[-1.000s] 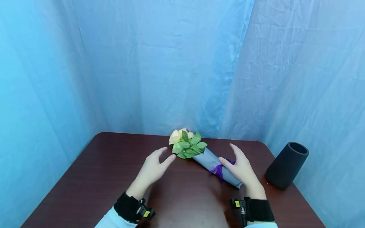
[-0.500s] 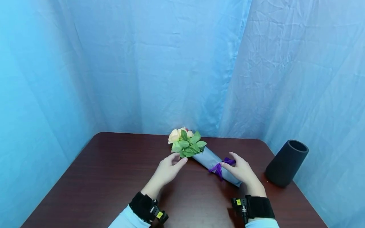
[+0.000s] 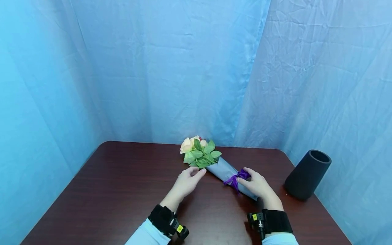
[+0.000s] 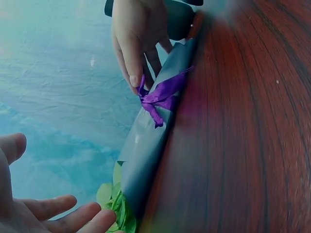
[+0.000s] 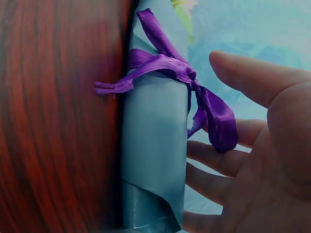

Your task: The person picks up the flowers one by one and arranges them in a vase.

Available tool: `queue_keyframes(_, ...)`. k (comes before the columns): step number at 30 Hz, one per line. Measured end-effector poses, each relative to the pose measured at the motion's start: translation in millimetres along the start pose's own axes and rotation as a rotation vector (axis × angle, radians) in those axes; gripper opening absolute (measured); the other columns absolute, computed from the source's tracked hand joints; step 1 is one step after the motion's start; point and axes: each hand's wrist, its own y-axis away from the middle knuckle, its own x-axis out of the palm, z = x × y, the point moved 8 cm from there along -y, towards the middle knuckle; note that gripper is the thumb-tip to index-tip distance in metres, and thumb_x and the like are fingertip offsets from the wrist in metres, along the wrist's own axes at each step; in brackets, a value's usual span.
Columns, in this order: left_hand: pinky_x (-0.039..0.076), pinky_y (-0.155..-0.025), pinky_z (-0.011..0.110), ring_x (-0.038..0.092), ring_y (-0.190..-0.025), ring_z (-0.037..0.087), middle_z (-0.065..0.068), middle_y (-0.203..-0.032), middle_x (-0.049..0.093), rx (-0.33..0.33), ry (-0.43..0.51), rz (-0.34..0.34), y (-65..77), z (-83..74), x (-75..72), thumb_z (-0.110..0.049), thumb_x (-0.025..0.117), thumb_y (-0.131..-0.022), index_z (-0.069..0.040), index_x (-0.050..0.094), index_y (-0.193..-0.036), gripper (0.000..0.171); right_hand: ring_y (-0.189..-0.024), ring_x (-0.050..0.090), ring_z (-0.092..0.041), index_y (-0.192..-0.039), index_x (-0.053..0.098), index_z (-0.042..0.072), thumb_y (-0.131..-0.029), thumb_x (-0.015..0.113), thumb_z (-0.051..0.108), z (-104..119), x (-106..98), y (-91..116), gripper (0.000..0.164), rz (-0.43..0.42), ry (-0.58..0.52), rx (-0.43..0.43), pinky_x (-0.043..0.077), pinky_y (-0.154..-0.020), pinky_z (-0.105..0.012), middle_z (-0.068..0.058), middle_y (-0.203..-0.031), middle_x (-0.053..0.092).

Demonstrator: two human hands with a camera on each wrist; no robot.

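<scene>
A bouquet in pale blue wrapping paper (image 3: 223, 169) lies slantwise on the table, its cream roses (image 3: 186, 145) and green leaves (image 3: 202, 158) toward the back left. Purple ribbon (image 5: 158, 65) ties the wrap near its lower end. My left hand (image 3: 185, 183) is just in front of the leaves, thumb and fingers spread apart in the left wrist view. Beside the ribbon is my right hand (image 3: 260, 189); its fingers (image 5: 214, 179) reach along the far side of the wrap. The right thumb (image 5: 243, 73) stands clear of the paper. Whether the right fingers touch it, I cannot tell.
A black vase (image 3: 303, 180) with a round mouth stands near the right edge of the dark wooden table (image 3: 122, 177). Light blue curtains (image 3: 183, 68) hang behind and along both sides.
My left hand has moved right to the leaves, its thumb and fingers nearer each other. My right hand has lowered slightly around the ribbon. The bouquet and vase stay put.
</scene>
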Motion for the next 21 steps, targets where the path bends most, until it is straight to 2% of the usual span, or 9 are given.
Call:
queue_keyframes(4,0.043,-0.105,0.054,0.051,-0.133,0.033,0.014,-0.144,0.056,-0.027,0.021,0.012,-2.5,2.4,7.0,-0.062,0.055,-0.098,-0.003,0.055,-0.144,0.074,-0.131,0.049,-0.047,-0.151,0.042,-0.003,-0.098,0.068,0.039,0,3,-1,0.073,0.01,0.017,-0.01,0.041,-0.104,-0.063,-0.03,-0.145,0.049)
queue_keyframes(11,0.044,-0.103,0.054,0.054,-0.13,0.032,0.013,-0.139,0.059,-0.046,0.064,0.026,-5.1,3.6,16.8,-0.063,0.055,-0.098,-0.003,0.059,-0.14,0.073,-0.131,0.049,-0.047,-0.149,0.043,-0.006,-0.098,0.069,0.033,0,7,-3,0.069,0.03,0.042,-0.021,0.041,-0.104,-0.063,-0.031,-0.143,0.051)
queue_keyframes(21,0.045,-0.102,0.055,0.055,-0.127,0.031,0.011,-0.135,0.062,-0.053,0.083,0.03,-8.0,5.9,20.9,-0.06,0.057,-0.099,-0.006,0.063,-0.135,0.065,-0.13,0.05,-0.045,-0.15,0.044,-0.004,-0.096,0.071,0.028,-4,12,-5,0.068,0.05,0.023,-0.001,0.042,-0.103,-0.062,-0.029,-0.144,0.051)
